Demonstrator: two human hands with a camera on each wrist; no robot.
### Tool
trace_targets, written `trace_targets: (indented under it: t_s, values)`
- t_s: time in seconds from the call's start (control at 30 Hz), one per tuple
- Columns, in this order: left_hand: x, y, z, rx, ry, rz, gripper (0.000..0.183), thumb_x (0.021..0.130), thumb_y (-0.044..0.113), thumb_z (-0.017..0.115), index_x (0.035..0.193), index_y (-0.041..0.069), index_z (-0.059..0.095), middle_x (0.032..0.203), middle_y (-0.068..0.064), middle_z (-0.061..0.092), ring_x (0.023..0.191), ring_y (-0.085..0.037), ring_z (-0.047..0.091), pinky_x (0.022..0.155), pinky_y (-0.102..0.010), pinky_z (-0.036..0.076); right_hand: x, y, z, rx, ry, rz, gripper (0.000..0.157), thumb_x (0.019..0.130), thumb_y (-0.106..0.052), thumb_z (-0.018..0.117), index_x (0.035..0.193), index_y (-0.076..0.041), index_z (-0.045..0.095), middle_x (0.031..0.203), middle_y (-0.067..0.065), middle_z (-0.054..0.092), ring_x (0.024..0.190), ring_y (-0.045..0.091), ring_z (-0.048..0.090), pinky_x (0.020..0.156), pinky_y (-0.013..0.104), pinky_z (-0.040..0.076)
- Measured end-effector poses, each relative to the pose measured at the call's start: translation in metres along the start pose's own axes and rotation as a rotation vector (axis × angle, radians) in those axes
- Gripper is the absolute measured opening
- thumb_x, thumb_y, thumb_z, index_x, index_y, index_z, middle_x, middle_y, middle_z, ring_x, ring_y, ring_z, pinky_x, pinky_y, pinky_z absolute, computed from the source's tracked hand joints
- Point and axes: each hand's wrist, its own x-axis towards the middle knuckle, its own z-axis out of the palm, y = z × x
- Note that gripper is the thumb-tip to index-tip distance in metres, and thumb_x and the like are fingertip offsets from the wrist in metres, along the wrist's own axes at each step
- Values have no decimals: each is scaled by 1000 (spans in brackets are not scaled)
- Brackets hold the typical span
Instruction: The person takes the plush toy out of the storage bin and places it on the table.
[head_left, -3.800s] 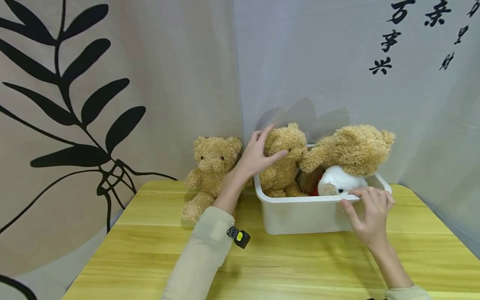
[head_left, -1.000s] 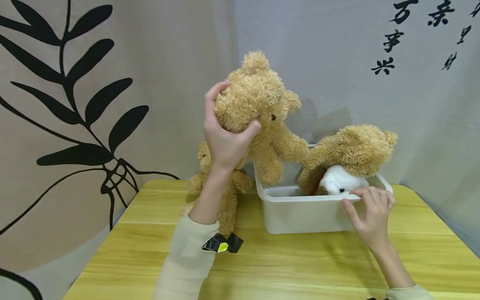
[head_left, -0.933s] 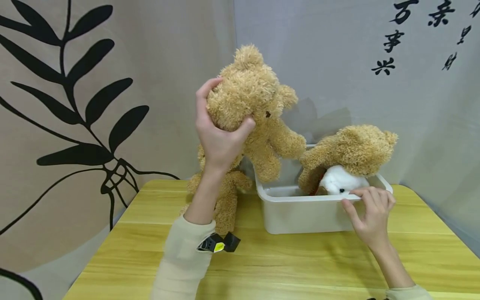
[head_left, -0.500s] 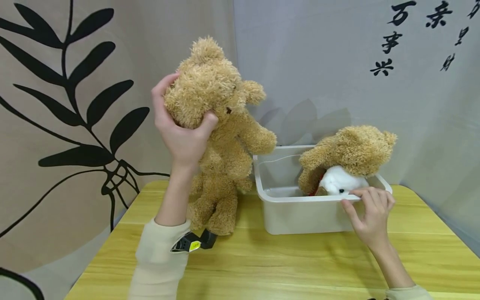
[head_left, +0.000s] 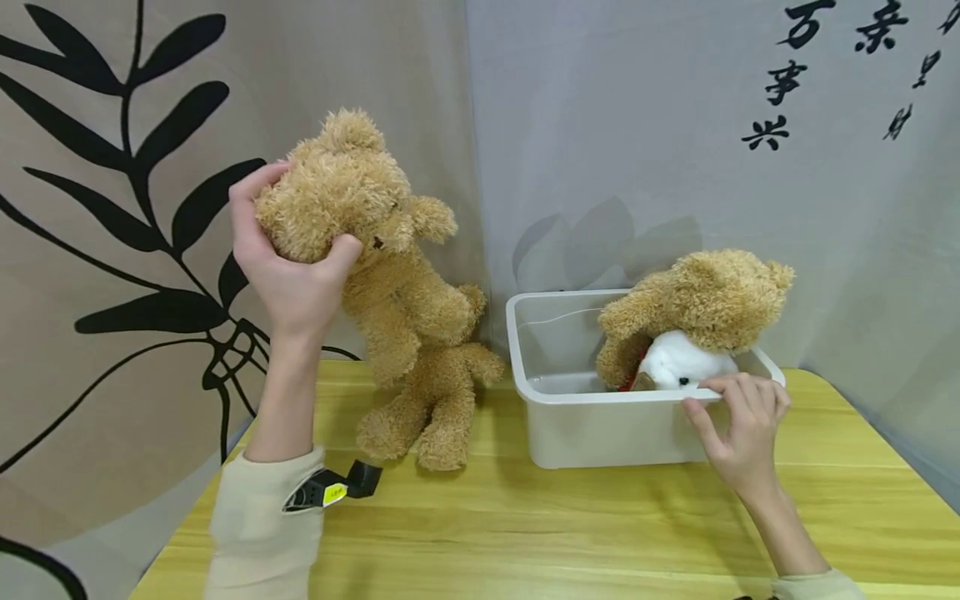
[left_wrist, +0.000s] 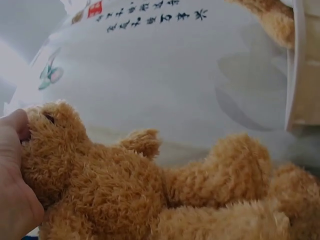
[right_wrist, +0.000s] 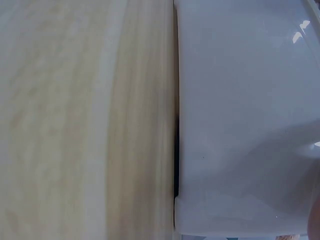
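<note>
Over the table (head_left: 585, 533), your left hand (head_left: 285, 258) grips a bear (head_left: 382, 279), right hand (head_left: 742, 429) the bin (head_left: 607, 433): apparently unloading, gentle lowering needed!

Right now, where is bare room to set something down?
Free: the wooden table in front of the plastic bin, plus the bin's left end. Crowded: its right part, with a teddy bear and white-headed plush toy; and left of it, the sitting bear and held bear.

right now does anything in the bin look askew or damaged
Yes: the bear in the bin is askew, tipped sideways over a white plush toy, its head sticking out. I see no damage.
</note>
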Motion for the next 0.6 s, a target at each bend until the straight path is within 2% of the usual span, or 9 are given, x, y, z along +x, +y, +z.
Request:
trace_targets:
  t_s: [0.17, 0.27, 0.43, 0.6]
  values:
    - [-2, -9, -16, 63, -23, -23, 58, 63, -7, 63, 120, 3, 62, 119, -6, 63, 107, -26, 58, 84, -34, 49, -1, 2, 0, -1, -2, 1, 70, 97, -60, 55, 85, 9, 62, 80, 21, 57, 81, 37, 37, 104, 34, 11]
    - [-2, -13, -26, 129, -48, -60, 58, 64, -10, 63, 120, 4, 64, 121, -4, 62, 111, -24, 57, 87, -33, 49, -1, 2, 0, 0, -6, 1, 70, 97, -59, 56, 85, 9, 63, 81, 20, 57, 81, 37, 38, 104, 34, 11]
    - [-3, -21, -44, 261, -89, -187, 60, 66, -13, 65, 122, 9, 64, 122, 0, 59, 113, -19, 54, 86, -32, 48, -2, 2, 0, -3, -15, 8, 70, 97, -60, 55, 86, 9, 62, 81, 20, 57, 81, 36, 37, 104, 34, 11]
    - [-7, -35, -62, 438, -161, -344, 59, 69, -5, 70, 124, 17, 65, 118, 10, 47, 106, -12, 47, 83, -30, 43, -2, 1, 0, -4, -11, 9, 71, 97, -60, 55, 85, 9, 62, 81, 21, 56, 81, 37, 37, 104, 34, 11]
